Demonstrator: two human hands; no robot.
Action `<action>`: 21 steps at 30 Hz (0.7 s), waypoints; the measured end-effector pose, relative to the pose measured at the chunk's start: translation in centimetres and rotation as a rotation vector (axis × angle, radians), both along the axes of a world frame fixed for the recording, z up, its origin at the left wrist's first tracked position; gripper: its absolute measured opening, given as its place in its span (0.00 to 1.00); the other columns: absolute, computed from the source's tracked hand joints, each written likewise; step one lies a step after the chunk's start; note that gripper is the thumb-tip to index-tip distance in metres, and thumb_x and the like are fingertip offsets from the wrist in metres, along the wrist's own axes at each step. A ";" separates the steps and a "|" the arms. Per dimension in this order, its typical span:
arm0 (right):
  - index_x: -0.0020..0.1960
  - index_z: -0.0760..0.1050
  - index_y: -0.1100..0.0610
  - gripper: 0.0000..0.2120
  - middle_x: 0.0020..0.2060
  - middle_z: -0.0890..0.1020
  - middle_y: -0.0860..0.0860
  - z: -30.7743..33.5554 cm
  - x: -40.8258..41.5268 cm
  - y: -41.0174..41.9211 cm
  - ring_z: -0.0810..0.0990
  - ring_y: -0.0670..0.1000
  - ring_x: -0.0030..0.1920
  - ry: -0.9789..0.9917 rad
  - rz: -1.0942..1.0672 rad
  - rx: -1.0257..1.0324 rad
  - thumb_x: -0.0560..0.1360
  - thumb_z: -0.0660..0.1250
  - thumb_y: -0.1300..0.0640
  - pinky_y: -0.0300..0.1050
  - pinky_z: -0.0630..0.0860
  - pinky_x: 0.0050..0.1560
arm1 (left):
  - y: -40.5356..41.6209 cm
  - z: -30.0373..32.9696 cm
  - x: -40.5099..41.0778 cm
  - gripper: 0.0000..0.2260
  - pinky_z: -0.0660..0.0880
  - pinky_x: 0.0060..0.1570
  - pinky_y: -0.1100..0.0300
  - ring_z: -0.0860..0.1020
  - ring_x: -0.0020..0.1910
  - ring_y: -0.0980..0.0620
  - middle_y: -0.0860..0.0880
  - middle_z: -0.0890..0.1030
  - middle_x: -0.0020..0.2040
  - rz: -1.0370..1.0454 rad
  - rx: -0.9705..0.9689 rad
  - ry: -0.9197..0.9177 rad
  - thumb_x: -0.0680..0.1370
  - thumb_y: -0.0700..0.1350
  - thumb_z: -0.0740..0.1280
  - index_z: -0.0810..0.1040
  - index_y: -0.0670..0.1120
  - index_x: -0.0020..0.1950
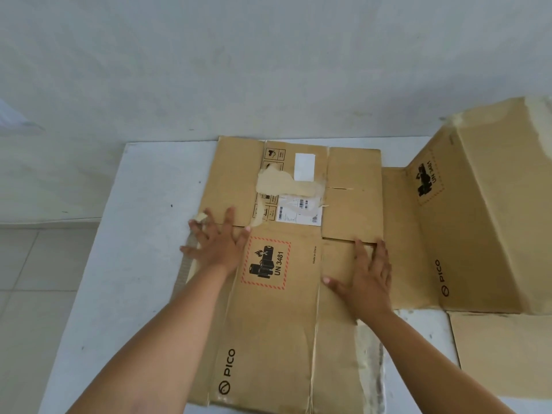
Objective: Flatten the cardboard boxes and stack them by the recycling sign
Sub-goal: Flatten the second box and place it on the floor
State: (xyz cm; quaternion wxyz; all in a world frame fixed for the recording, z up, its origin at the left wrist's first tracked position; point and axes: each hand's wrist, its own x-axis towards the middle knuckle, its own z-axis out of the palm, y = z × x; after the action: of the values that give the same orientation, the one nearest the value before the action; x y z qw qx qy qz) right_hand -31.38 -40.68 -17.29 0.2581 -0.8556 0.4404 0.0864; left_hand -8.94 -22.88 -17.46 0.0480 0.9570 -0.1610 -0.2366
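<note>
Soft even daylight, faint shadows, wide-angle edge distortion

Two bare forearms are showing, reaching in from below the flattened cardboard box [274,309]. The left hand [219,243] and right hand [366,282] are wearing no gloves, rings or watches, and no sleeves are covering the wrists.

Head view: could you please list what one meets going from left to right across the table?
Bare table → left hand → UN 3481 label → right hand → second box.
</note>
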 end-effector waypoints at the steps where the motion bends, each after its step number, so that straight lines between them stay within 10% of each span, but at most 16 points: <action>1: 0.77 0.38 0.45 0.57 0.75 0.33 0.55 0.1 0.3 -0.3 0.33 0.56 0.76 -0.003 -0.035 0.029 0.61 0.69 0.30 0.55 0.40 0.76 | -0.2 0.1 0.1 0.32 0.45 0.63 0.24 0.34 0.73 0.36 0.46 0.32 0.76 0.037 -0.002 0.001 0.72 0.72 0.41 0.34 0.65 0.72; 9: 0.76 0.43 0.43 0.61 0.73 0.46 0.60 2.1 2.3 -1.1 0.48 0.61 0.74 0.155 -0.099 -0.006 0.55 0.77 0.34 0.55 0.52 0.73 | 0.3 2.4 1.2 0.44 0.69 0.56 0.44 0.66 0.62 0.35 0.37 0.66 0.64 0.279 -0.006 -0.132 0.63 0.73 0.64 0.62 0.48 0.70; 21: 0.73 0.46 0.36 0.61 0.64 0.60 0.61 3.4 4.1 -2.8 0.61 0.61 0.65 0.202 -0.065 0.083 0.51 0.81 0.39 0.53 0.62 0.66 | 6.8 4.0 1.8 0.36 0.70 0.50 0.54 0.73 0.57 0.44 0.42 0.74 0.63 0.401 -0.356 0.216 0.66 0.47 0.78 0.64 0.48 0.70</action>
State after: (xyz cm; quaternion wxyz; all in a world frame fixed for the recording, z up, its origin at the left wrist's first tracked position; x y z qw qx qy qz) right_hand -27.24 -43.52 -13.92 0.2505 -0.8163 0.4878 0.1817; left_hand -7.10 -16.11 -13.42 0.2780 0.9155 -0.0015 -0.2908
